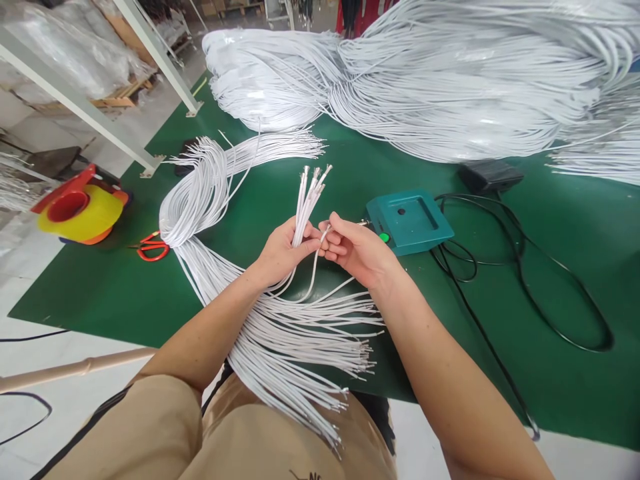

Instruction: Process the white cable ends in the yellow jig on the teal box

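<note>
My left hand (285, 247) is closed around a small bunch of white cables (304, 207), whose stripped ends point up and away from me. Between the fingertips of my right hand (357, 250) is the end of a single white cable, close beside that bunch. From both hands the cables run down into a large loose bundle (300, 320) that fans out over the table edge and my lap. This bundle is gathered at the left and loops back across the table. Just beyond my right hand sits a teal device (410, 223) with a green button and a small metal tip.
Big coils of white cable (450, 80) cover the far side of the green table (500, 373). Red-handled scissors (153, 248) and a yellow tape roll (95, 213) lie at the left. A black box (490, 177) and black cord (520, 253) are on the right.
</note>
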A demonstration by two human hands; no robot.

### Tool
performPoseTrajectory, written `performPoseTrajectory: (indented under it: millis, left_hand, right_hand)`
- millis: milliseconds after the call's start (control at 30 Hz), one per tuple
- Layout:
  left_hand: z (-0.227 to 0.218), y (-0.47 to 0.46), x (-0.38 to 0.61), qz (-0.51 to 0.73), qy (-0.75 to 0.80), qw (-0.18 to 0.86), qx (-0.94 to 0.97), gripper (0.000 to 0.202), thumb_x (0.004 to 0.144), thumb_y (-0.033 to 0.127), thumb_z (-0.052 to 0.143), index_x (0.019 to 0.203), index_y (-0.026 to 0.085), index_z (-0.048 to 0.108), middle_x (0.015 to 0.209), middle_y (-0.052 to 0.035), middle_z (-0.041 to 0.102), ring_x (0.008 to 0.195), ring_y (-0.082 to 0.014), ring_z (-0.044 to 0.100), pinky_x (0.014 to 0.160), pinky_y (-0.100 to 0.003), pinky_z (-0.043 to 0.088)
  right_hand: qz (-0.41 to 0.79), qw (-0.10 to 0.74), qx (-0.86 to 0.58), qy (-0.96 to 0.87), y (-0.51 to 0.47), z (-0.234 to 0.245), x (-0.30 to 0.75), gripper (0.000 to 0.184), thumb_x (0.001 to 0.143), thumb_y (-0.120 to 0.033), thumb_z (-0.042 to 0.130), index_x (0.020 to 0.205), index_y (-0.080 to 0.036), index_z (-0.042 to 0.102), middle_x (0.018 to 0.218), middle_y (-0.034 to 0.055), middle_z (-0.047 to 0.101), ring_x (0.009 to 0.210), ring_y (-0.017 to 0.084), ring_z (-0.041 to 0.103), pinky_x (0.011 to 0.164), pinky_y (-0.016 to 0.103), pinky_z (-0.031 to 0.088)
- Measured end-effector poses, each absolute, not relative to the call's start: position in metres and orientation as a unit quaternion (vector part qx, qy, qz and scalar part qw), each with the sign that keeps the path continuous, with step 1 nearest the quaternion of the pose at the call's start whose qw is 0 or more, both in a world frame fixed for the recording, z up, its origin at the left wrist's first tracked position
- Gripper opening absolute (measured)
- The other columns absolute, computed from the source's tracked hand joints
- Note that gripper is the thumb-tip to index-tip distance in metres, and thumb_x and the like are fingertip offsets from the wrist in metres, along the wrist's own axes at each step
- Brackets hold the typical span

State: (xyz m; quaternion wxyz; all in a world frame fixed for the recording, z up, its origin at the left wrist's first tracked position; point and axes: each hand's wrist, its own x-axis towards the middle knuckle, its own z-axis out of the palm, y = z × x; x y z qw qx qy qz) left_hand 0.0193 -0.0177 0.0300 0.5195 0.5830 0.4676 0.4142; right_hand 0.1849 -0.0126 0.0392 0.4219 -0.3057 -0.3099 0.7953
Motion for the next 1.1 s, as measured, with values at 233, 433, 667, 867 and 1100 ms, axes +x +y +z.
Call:
performPoseTrajectory:
  millis: [233,433,667,867,1100]
  left_hand:
    - [0.03,-0.017,0.02,0.44,0.432,0.558,0.555,0.028,0.076,0.028,0.074,0.083,0.017,0.049,0.082,-0.001,0.067,0.074,-0.0134,0.066,0.069,-0.026,0.05]
    - [0.032,-0.017,0.019,0.441,0.404,0.593,0.54,0.046,0.076,0.028,0.075,0.117,0.02,0.055,0.084,-0.0004,0.063,0.072,-0.0104,0.061,0.054,-0.018,0.041]
    - [0.033,-0.017,0.015,0.394,0.387,0.701,0.451,0.052,0.073,0.028,0.077,0.121,0.023,0.062,0.085,-0.0007,0.059,0.068,-0.007,0.056,0.046,-0.015,0.031]
    - [0.032,-0.01,0.012,0.389,0.39,0.737,0.393,0.05,0.067,0.021,0.079,0.114,0.016,0.062,0.08,-0.0014,0.06,0.065,-0.0074,0.058,0.041,-0.014,0.024]
    - [0.023,-0.005,0.015,0.39,0.471,0.607,0.508,0.046,0.073,0.025,0.074,0.116,0.018,0.059,0.081,-0.0007,0.062,0.069,-0.0116,0.067,0.042,-0.014,0.035]
  right_hand:
    - [0.738,0.468,-0.358,-0.328,-0.016,0.042,0.183,0.034,0.07,-0.047,0.077,0.082,-0.015,0.073,0.065,-0.0017,0.058,0.058,0.008,0.049,0.059,0.024,0.042]
    - [0.597,0.514,-0.445,-0.426,-0.019,0.045,0.178,0.018,0.071,-0.034,0.074,0.078,-0.018,0.072,0.067,-0.0006,0.065,0.06,0.01,0.051,0.065,0.028,0.045]
    - [0.288,0.467,-0.547,-0.632,-0.021,0.032,0.171,0.019,0.087,-0.023,0.051,0.068,-0.02,0.054,0.071,0.0004,0.058,0.067,0.014,0.051,0.068,0.029,0.041]
    - [-0.047,0.307,-0.494,-0.812,-0.02,0.028,0.174,0.029,0.095,-0.018,0.034,0.078,-0.018,0.057,0.082,0.0103,0.059,0.078,0.023,0.05,0.073,0.036,0.037]
    - [-0.08,0.2,-0.508,-0.834,-0.002,0.035,0.202,0.021,0.091,-0.016,0.046,0.103,-0.015,0.063,0.101,0.0122,0.068,0.096,0.027,0.054,0.092,0.041,0.035]
